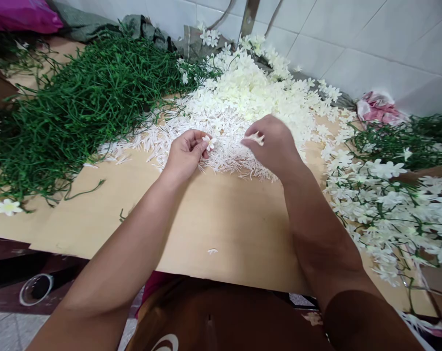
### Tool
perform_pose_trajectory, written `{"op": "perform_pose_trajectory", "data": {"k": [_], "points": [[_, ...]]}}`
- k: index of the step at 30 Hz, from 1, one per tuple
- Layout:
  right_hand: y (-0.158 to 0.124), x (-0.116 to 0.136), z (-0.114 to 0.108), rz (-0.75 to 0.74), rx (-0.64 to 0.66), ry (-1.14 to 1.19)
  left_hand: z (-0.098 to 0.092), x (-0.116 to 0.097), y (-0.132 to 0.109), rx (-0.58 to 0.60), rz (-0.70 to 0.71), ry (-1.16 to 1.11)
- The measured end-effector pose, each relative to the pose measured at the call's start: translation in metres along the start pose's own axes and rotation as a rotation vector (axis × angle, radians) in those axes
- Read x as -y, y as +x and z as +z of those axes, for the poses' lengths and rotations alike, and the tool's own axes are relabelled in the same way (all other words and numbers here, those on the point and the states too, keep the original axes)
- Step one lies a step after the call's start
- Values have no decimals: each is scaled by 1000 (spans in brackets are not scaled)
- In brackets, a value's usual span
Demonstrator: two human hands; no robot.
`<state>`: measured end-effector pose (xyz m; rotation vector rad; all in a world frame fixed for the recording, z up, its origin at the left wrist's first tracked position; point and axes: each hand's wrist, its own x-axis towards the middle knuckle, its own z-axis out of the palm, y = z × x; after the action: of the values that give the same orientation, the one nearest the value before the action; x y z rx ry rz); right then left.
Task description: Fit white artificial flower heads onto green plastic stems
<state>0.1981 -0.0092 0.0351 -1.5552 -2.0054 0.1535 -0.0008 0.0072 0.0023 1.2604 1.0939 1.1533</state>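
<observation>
Between the thumb and fingers of my left hand (191,148) is a small white artificial flower (209,142) with a yellowish centre. My right hand (270,141) hovers to the right of it, thumb and forefinger apart, and I see nothing between them. Under and behind both hands spreads a heap of thin white spiky pieces (228,153). Right behind that heap rises a pile of loose cream-white flower heads (250,85). The other fingers of my right hand are partly hidden by the hand itself.
A big tangle of green plastic stems (96,92) covers the left of the cardboard-topped table (221,214). White flowers on green stems (389,204) lie at the right. A tiled wall (352,44) stands behind. One white scrap (212,250) lies near the front edge.
</observation>
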Motion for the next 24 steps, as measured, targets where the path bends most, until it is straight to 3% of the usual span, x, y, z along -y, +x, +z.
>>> {"op": "perform_pose_trajectory", "data": {"k": [3, 6, 10, 16, 20, 24], "points": [[-7, 28, 7, 4, 332, -113, 0, 2, 0, 22, 9, 40], [-10, 42, 22, 26, 426, -225, 0, 3, 0, 32, -2, 48], [-8, 27, 31, 34, 349, -95, 2, 3, -1, 19, -29, 37], [0, 5, 21, 0, 115, 333, 3, 3, -3, 20, -67, 23], [0, 10, 22, 17, 47, 539, 3, 2, -5, 14, -85, 31], [-4, 20, 31, -50, 23, 598, 4, -1, -7, 21, -80, 69]]}}
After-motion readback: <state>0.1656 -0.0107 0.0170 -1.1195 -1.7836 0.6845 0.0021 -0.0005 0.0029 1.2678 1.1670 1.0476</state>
